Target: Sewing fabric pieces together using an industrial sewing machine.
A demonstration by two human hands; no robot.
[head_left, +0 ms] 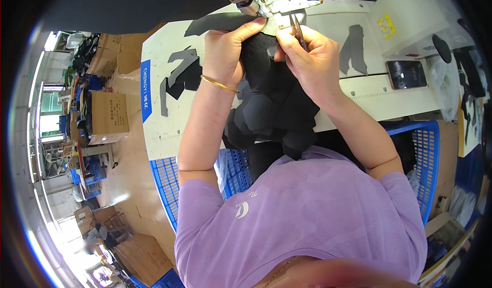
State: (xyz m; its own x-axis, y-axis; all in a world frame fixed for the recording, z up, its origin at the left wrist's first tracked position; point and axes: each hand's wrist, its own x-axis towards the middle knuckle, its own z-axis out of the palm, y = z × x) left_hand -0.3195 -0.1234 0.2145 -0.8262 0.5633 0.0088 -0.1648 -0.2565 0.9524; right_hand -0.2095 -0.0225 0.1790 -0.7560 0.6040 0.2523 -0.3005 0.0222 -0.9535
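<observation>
Evidently, fingers of the left hand (224, 52) pinched the black fabric (257, 51); just right, the right hand (311, 57) clamped tweezers (302, 41), long axis toward the far edge of the tabletop (169, 126).

My remote feed | matte-black fabric pieces (279, 103): bunched, overlapping | slim dark metal tweezers (297, 30): tips up, beside fabric

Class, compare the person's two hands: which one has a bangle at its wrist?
The left hand, touching the dark piece: a gold bangle circles its wrist. The right hand, holding a slim two-pronged tool, has a bare wrist.
</observation>
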